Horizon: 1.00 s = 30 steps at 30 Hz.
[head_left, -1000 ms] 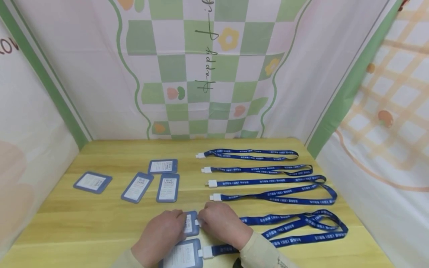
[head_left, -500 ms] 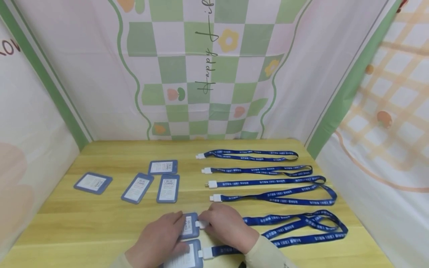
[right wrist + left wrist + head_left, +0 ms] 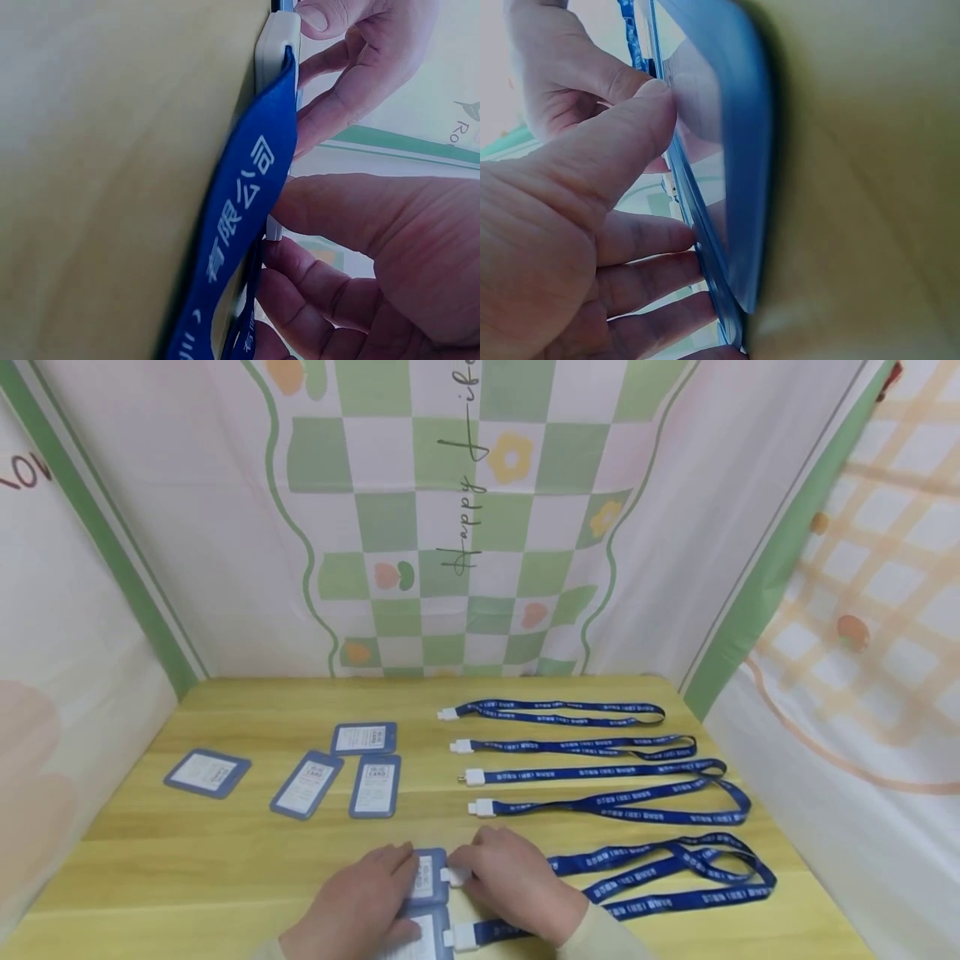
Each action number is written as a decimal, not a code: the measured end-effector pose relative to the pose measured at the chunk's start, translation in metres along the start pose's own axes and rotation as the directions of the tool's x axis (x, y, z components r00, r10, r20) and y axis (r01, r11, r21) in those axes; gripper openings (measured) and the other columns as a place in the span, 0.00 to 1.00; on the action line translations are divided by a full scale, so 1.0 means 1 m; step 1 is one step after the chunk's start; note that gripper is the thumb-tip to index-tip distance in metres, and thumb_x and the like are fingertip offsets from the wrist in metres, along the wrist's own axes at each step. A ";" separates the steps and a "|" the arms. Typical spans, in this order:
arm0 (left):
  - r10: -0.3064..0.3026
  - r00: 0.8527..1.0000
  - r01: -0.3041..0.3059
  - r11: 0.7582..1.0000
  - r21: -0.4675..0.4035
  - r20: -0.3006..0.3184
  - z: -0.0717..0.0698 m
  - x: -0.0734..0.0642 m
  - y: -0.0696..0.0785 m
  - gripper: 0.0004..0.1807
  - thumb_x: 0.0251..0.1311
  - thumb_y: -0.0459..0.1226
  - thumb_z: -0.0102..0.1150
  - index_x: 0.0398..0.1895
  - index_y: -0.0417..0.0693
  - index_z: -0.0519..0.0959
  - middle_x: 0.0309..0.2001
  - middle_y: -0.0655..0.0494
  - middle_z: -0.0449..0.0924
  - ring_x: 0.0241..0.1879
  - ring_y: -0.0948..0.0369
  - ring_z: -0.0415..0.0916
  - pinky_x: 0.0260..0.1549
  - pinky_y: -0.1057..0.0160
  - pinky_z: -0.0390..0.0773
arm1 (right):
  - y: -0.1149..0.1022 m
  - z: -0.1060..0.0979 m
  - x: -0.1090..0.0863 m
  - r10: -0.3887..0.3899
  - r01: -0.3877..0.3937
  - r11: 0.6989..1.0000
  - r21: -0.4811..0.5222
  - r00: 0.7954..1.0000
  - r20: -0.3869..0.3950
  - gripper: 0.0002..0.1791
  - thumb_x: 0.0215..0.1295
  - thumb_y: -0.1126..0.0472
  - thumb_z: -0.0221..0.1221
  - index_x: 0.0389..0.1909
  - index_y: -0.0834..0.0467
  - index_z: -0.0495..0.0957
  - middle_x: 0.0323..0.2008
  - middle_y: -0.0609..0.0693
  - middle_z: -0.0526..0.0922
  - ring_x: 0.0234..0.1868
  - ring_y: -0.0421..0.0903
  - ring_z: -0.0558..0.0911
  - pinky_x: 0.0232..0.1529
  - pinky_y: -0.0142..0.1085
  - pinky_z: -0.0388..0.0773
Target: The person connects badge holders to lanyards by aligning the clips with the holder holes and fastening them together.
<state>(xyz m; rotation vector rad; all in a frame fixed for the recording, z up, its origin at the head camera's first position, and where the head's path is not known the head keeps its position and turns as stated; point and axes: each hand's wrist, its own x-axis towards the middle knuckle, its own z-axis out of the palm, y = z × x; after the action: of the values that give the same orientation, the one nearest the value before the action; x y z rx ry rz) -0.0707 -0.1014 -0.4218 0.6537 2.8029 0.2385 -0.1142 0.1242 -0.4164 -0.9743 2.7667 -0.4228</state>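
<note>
Lanyard [image 3: 600, 860] trailing right on the near side of the table [image 3: 187, 868].
Left hand [image 3: 356, 897] presses the badge holder [image 3: 429, 883] with extended fingers; right hand [image 3: 517, 878] pinches the white clip [image 3: 454, 877]. Holding both flat and aligned should help.

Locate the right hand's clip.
Head view, lower centre: white clip is in the right hand, at the right edge of the farther badge by the left hand.

Printed cloth [image 3: 480, 527] on three sides of a wood-grain table [image 3: 187, 868] suggests a small curtained-off workspace.
</note>
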 end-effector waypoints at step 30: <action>0.017 1.000 -0.017 1.000 0.018 0.018 0.001 0.001 0.002 0.40 0.61 0.61 0.67 0.72 0.51 0.74 0.71 0.47 0.75 0.70 0.47 0.73 0.67 0.45 0.77 | -0.001 0.001 -0.002 0.014 -0.014 1.000 -0.023 1.000 -0.005 0.17 0.65 0.58 0.69 0.53 0.38 0.88 0.33 0.34 0.82 0.31 0.32 0.72 0.31 0.27 0.72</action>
<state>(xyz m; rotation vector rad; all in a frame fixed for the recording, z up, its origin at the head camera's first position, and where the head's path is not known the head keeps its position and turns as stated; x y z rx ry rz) -0.0702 -0.0990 -0.4226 0.6804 2.7863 0.2090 -0.1113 0.1246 -0.4172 -0.9594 2.7868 -0.3926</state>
